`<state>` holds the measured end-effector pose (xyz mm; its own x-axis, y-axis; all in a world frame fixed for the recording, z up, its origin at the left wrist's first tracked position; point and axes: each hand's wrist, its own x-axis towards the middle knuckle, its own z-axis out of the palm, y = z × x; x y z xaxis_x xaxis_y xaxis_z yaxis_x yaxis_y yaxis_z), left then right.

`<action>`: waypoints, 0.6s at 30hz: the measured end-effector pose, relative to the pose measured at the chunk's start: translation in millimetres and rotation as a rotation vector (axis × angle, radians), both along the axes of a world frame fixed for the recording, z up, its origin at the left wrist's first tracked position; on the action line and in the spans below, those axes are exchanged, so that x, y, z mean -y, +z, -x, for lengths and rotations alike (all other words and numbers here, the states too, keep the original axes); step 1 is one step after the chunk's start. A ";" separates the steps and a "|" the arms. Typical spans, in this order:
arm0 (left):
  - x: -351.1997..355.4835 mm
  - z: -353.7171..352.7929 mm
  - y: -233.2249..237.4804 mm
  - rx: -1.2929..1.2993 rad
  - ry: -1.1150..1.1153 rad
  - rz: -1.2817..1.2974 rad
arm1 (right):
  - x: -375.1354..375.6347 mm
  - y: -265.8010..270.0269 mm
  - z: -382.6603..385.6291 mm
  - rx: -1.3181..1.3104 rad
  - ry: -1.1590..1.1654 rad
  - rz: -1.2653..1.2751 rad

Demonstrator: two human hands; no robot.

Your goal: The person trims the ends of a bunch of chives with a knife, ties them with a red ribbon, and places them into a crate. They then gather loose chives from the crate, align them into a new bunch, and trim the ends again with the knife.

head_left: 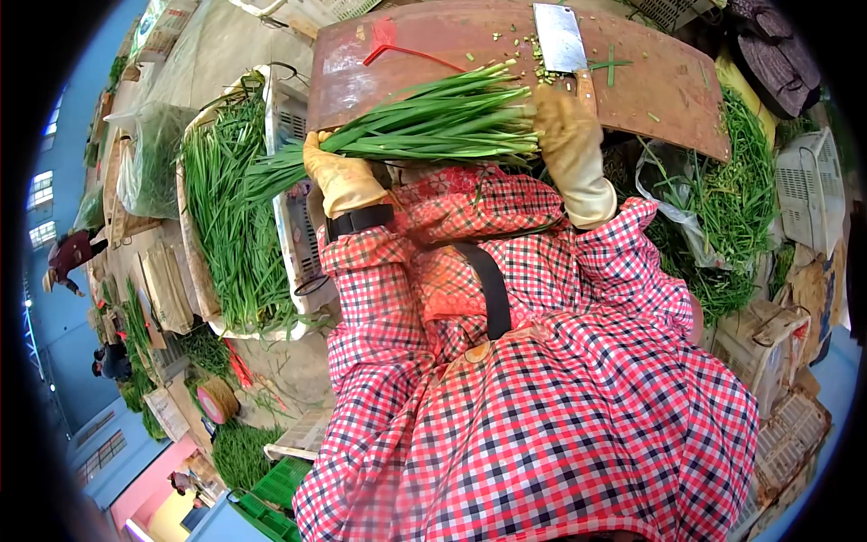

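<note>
My left hand [341, 178], in a yellowish work glove, is closed around a large bunch of green garlic chives [433, 117]. The bunch lies across the near edge of a brown board [379, 63], its leafy tips trailing left and pale stalk ends to the right. Against those stalk ends is my right hand [569, 135], in a similar glove; motion blurs its fingers. Just beyond it a cleaver [560, 38] lies flat on the board, its wooden handle toward my right hand. Small cut stalk pieces [539, 72] are scattered beside the blade.
A lined crate of long chives [235, 217] stands at my left. Loose greens and trimmings [731, 190] are heaped at my right, near a white plastic crate [810, 190]. A red strap [411, 52] lies on the board. Another person [72, 256] is far off left.
</note>
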<state>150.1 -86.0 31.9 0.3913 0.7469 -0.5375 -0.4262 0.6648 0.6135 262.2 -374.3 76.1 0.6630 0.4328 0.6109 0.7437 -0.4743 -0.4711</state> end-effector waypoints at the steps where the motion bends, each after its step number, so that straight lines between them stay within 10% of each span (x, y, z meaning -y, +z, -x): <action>1: -5.0 -0.9 -9.3 -0.015 0.015 0.027 | 6.9 1.6 -2.4 0.103 -0.103 0.118; 4: -9.2 -2.1 -20.2 -0.042 0.059 0.103 | 35.0 29.1 -5.6 -0.602 -0.270 -0.208; 7: -12.2 -0.1 -28.7 -0.032 0.037 0.085 | 44.1 66.1 10.8 -0.925 0.090 -0.399; 18: -5.2 -2.2 -7.8 0.062 0.083 0.089 | 1.0 77.3 34.1 -0.886 0.111 0.087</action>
<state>152.4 -80.8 24.1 0.3653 0.7284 -0.5797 -0.5172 0.6766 0.5242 228.1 -375.3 153.4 0.8273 0.5431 -0.1434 0.1679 -0.4826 -0.8596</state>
